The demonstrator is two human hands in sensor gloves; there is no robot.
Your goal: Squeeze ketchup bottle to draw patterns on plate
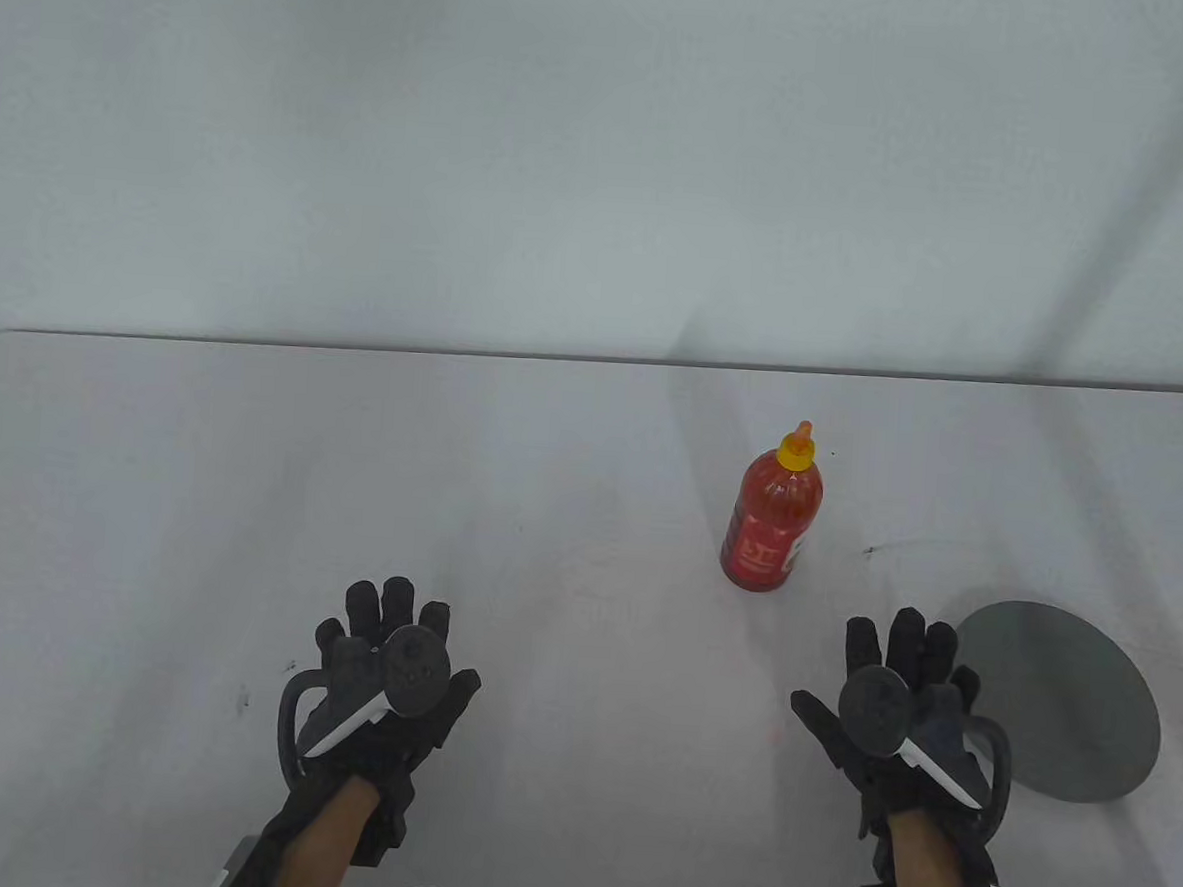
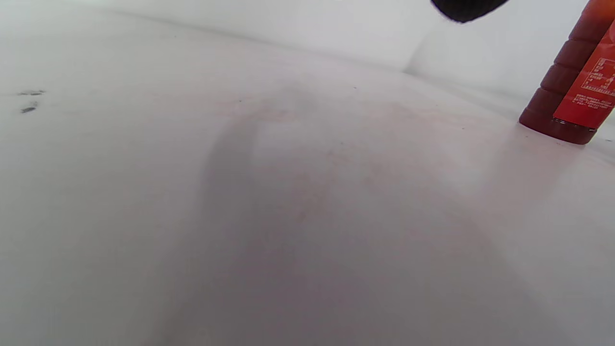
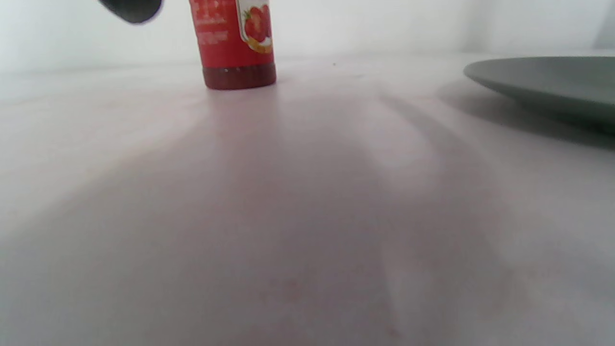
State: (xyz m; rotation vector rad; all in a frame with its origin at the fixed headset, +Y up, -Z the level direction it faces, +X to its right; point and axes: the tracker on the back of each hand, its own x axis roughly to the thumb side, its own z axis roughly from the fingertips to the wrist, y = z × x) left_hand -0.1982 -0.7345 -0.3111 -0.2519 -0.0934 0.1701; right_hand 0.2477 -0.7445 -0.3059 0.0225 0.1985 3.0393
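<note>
Nothing started: your left hand [image 1: 387,666] and right hand [image 1: 896,703] lie spread and empty on the tabletop [image 1: 550,461], ketchup bottle [image 1: 772,515] upright and capped beyond them, bare grey plate [image 1: 1067,703] near-right of the bottle.

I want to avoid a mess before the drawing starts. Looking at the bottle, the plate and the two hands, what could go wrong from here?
1. The ketchup bottle is tall on a narrow base, so a careless reach by the right hand might tip it.
2. The plate sits close to the table's right edge, partly behind that hand; a bump could push it off.
3. The yellow cap looks closed; squeezing before opening it may cause a sudden spurt.
</note>
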